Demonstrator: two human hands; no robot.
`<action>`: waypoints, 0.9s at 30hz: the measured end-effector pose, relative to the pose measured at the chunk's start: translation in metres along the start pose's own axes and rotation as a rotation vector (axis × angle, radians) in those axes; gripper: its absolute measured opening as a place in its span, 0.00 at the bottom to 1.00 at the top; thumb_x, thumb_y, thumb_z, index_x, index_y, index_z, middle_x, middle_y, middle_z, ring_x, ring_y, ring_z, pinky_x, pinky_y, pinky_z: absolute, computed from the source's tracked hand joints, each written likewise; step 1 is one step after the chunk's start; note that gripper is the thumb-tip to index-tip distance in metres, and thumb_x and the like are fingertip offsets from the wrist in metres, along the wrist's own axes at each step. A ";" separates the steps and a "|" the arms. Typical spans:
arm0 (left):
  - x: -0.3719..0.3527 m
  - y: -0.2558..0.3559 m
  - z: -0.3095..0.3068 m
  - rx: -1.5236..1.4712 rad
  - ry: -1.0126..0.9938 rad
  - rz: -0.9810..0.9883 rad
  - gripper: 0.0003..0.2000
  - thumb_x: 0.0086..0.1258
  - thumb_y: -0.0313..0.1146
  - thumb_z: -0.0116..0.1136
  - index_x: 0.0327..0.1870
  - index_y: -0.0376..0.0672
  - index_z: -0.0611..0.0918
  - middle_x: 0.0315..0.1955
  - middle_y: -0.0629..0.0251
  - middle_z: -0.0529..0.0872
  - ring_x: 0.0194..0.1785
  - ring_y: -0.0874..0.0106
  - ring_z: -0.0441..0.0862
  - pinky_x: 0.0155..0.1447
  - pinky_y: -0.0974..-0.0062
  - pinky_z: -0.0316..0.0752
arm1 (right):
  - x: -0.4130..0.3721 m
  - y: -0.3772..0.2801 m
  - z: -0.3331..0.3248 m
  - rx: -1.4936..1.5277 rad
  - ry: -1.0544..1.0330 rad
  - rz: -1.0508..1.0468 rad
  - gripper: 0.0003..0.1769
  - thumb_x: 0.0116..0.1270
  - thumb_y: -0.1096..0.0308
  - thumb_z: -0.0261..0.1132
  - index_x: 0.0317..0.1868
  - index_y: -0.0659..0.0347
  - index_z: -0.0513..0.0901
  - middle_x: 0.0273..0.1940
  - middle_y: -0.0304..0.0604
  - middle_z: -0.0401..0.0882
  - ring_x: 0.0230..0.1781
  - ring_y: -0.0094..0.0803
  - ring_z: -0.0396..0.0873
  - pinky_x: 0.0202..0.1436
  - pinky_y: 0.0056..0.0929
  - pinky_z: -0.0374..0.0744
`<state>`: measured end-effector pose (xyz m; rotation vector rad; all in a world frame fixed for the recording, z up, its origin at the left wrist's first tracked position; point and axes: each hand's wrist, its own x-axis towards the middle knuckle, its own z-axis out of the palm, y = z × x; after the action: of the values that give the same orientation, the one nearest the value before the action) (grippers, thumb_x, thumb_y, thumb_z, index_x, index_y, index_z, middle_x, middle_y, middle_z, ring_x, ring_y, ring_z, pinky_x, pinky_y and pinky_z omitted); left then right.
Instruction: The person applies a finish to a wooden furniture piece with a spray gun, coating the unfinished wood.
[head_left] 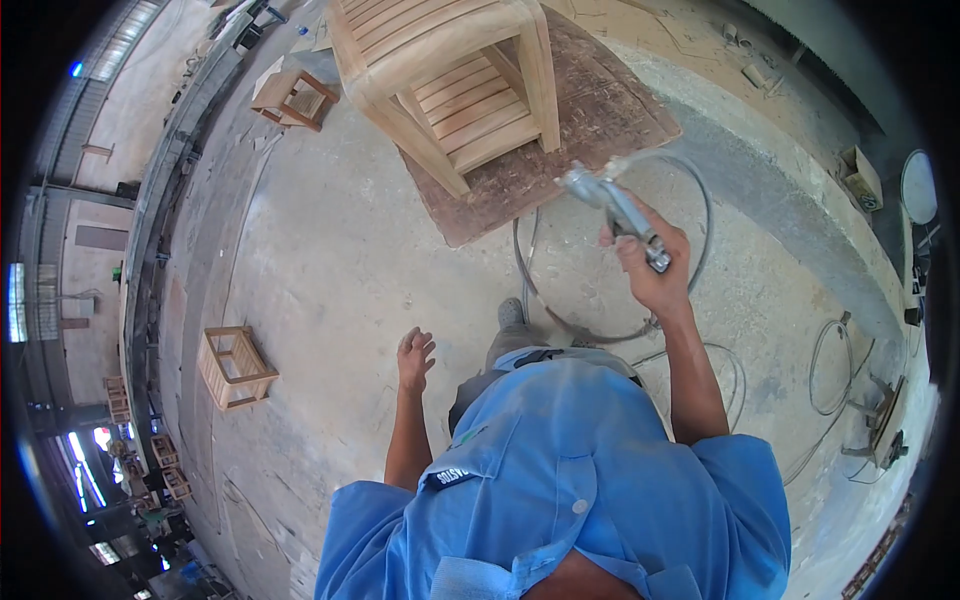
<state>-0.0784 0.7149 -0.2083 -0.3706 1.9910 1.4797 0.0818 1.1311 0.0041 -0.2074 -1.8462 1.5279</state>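
My right hand point(655, 265) grips a metal spray gun point(622, 215), its head pointing toward the upper left. A grey hose point(705, 190) loops from near the gun's front down to the floor. My left hand point(415, 358) hangs free over the floor, fingers loosely bent and apart, with nothing in it. Ahead stands a slatted wooden stool point(455, 70) with a lower slatted shelf, upright on a worn brown board point(610, 110). A short gap separates the spray gun from the stool's nearest legs.
Small wooden stools or frames stand at the left point(237, 368) and upper left point(293, 100). A low concrete ledge point(790, 190) curves along the right. More hose point(840, 370) lies coiled on the right-hand floor. Several wooden pieces point(165, 465) sit far left.
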 end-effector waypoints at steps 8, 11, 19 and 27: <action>0.061 0.061 0.010 0.081 -0.171 0.007 0.36 0.73 0.53 0.56 0.75 0.41 0.61 0.68 0.49 0.73 0.70 0.51 0.71 0.68 0.41 0.66 | 0.010 -0.008 0.022 -0.016 0.128 0.025 0.29 0.65 0.61 0.72 0.62 0.69 0.78 0.40 0.46 0.87 0.35 0.25 0.83 0.41 0.26 0.81; 0.097 0.092 0.017 0.120 -0.195 0.078 0.35 0.72 0.54 0.57 0.73 0.41 0.65 0.64 0.53 0.76 0.67 0.54 0.74 0.65 0.45 0.69 | 0.022 -0.015 0.062 0.043 -0.025 -0.160 0.31 0.62 0.60 0.72 0.63 0.69 0.78 0.44 0.51 0.87 0.35 0.30 0.85 0.42 0.29 0.81; 0.163 0.214 0.072 0.167 -0.274 0.633 0.31 0.77 0.45 0.54 0.74 0.37 0.61 0.67 0.51 0.73 0.69 0.62 0.70 0.70 0.61 0.66 | 0.056 -0.011 0.083 -0.071 0.167 -0.023 0.29 0.65 0.61 0.70 0.62 0.69 0.78 0.35 0.45 0.86 0.34 0.28 0.83 0.40 0.28 0.80; 0.176 0.329 0.129 -0.031 -0.312 1.060 0.22 0.73 0.35 0.60 0.60 0.30 0.70 0.53 0.51 0.79 0.56 0.65 0.77 0.63 0.68 0.69 | 0.052 -0.028 0.090 -0.496 0.609 0.168 0.34 0.69 0.49 0.68 0.63 0.69 0.77 0.32 0.40 0.84 0.30 0.24 0.81 0.36 0.23 0.79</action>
<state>-0.3573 0.9691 -0.0919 1.0061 1.9541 1.9775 -0.0023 1.0800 0.0477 -0.9661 -1.6841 0.9249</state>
